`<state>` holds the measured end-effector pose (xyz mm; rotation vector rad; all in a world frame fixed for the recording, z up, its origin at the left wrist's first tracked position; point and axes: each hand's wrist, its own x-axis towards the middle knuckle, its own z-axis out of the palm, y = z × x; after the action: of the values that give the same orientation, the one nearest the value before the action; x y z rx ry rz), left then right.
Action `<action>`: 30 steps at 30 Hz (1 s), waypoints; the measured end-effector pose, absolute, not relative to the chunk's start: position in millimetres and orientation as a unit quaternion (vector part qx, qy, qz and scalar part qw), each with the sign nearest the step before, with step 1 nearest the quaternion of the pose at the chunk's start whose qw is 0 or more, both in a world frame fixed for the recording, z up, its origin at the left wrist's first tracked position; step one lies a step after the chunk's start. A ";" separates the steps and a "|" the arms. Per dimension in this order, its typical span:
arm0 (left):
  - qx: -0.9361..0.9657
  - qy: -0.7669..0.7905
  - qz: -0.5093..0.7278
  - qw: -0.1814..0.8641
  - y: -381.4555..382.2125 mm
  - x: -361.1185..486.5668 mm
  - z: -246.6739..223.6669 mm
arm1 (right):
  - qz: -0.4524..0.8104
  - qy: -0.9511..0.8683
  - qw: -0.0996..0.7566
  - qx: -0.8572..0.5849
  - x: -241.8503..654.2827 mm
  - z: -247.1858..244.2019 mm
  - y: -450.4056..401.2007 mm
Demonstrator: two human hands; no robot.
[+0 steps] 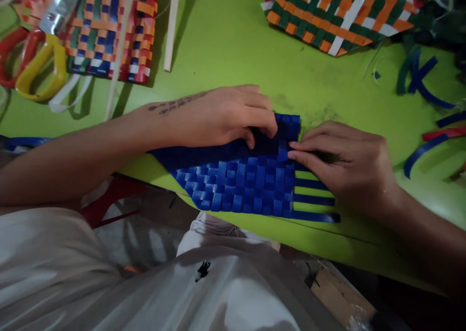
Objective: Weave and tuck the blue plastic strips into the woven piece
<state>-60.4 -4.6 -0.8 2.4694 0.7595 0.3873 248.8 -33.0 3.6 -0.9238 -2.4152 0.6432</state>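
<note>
A blue woven piece of flat plastic strips (pixel 240 180) lies at the near edge of the green table, with several loose strip ends (pixel 313 200) sticking out to its right. My left hand (pixel 233 115) rests over its upper part, fingers curled down onto the weave and hiding some of it. At the right edge of the weave, my right hand (pixel 342 161) pinches the end of a blue strip between thumb and forefinger. Both hands touch the same piece.
Scissors with red and yellow handles (pixel 40 69) lie at the upper left beside a multicoloured woven piece (pixel 102 40). A pale wooden stick (pixel 172 30) is nearby. An orange, green and white woven piece (pixel 335 15) sits at the back, and loose strip scraps (pixel 425 78) lie right on the green table (pixel 218 44).
</note>
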 end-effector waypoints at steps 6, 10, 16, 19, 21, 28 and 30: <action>0.868 0.367 0.117 0.314 -6.0 -59.4 11.7 | 0.288 -0.870 0.228 -0.329 249.3 10.3 -25.8; 0.851 0.428 0.102 0.285 -10.0 -54.0 18.4 | 0.289 -0.867 0.209 -0.349 249.6 13.1 -27.1; 0.808 0.506 0.010 0.302 0.7 -47.0 22.7 | 0.228 -0.877 0.171 -0.387 248.6 6.6 -19.5; 0.794 0.479 0.013 0.373 6.1 -45.5 26.0 | 0.239 -0.877 0.183 -0.375 250.2 5.5 -7.6; 0.781 0.454 0.070 0.423 4.2 -44.3 29.2 | 0.264 -0.867 0.195 -0.374 254.1 9.5 0.3; 0.729 0.384 0.154 0.546 -8.3 -23.7 38.7 | 0.408 -0.815 0.176 -0.372 279.9 36.7 5.2; 0.726 0.352 0.146 0.573 -6.5 -15.6 39.4 | 0.424 -0.814 0.166 -0.362 285.6 39.8 3.1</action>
<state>-15.6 -6.5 39.4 1.7013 0.8257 0.3434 285.6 3.1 39.8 -1.0294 -2.3170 1.2064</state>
